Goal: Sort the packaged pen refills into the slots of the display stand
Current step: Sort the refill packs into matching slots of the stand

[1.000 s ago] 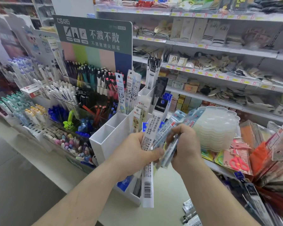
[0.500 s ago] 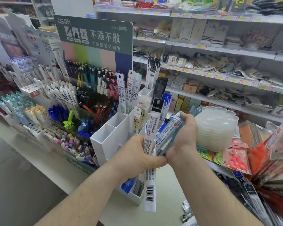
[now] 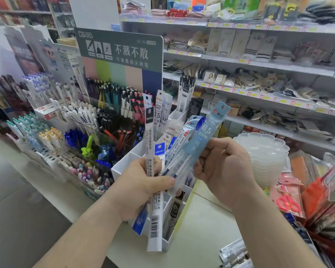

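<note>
to your left a green sign (image 3: 122, 50) with white chinese lettering tops a rack of upright pens (image 3: 112, 97). below them sit blue pens (image 3: 75, 135) and a tray of pastel erasers (image 3: 89, 171). to your right a stack of clear scalloped plastic dishes (image 3: 263, 151) stands near packaged red scissors (image 3: 287, 202). behind, white shelves (image 3: 259, 64) carry socks and small goods.
</note>
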Demonstrator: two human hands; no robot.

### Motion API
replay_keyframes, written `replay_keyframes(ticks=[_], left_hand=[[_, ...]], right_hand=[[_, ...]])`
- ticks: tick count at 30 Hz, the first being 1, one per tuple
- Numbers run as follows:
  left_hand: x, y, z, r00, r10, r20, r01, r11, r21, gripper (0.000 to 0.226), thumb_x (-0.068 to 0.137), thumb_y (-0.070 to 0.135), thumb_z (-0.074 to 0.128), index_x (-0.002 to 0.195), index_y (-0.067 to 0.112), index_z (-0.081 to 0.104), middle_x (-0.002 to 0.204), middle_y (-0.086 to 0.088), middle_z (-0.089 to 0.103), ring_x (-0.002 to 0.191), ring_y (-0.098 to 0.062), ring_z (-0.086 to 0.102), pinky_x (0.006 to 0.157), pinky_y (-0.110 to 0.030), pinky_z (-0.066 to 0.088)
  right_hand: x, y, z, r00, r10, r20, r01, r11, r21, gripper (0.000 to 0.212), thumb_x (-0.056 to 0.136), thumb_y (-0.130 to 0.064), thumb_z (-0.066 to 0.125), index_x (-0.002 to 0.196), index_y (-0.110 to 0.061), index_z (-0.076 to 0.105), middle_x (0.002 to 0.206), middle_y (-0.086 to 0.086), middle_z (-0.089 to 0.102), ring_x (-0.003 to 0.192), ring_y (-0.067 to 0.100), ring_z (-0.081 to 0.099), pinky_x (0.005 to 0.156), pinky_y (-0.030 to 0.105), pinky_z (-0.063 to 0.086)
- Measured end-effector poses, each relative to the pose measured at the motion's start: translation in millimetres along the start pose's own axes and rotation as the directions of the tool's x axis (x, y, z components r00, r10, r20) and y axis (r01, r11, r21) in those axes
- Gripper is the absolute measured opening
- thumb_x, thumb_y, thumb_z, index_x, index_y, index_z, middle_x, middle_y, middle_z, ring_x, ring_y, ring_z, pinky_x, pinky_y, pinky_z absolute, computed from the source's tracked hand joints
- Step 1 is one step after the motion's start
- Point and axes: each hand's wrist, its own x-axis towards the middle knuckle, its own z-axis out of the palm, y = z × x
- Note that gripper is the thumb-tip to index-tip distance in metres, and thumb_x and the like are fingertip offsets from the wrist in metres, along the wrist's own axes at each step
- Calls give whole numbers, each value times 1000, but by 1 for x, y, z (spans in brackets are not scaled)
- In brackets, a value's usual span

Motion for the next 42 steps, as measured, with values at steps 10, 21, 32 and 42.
replay_keyframes(ticks=[10, 21, 32, 42], left_hand=[[-4, 11, -10, 995, 34, -95, -26, 996, 84, 40, 65, 6, 77, 50, 40, 63, 99, -13, 75, 91, -44, 72, 68, -35, 57], [-1, 11, -37, 945, 149, -291, -84, 971, 226, 28, 73, 5, 79, 72, 33, 74, 92, -3, 78, 84, -24, 76, 75, -30, 58], [14, 11, -50, 798, 272, -538, -162, 956, 243, 34, 80, -3, 76, 71, 30, 75, 85, 3, 77, 86, -26, 74, 88, -51, 57], [15, 10, -52, 803, 337, -492, -203, 930, 305, 50, 82, -5, 72, 59, 38, 59, 90, 11, 76, 71, -17, 74, 65, -29, 57]], right_hand=[[14, 1, 9, 997, 9, 76, 5, 985, -173, 22, 79, -14, 62, 99, -6, 59, 71, 5, 62, 49, 14, 40, 43, 20, 32], [33, -3, 3, 924, -160, -348, 152, 987, -51, 12, 94, -2, 60, 84, -9, 59, 61, 7, 51, 40, 8, 44, 40, 16, 38], [41, 12, -11, 890, -312, -332, 98, 843, -529, 5, 90, -5, 70, 92, -2, 67, 72, 19, 68, 44, 15, 59, 42, 25, 49], [49, 30, -45, 799, -424, -426, 10, 718, -696, 8, 88, -13, 72, 81, -16, 69, 64, 1, 72, 49, 13, 66, 48, 24, 52]])
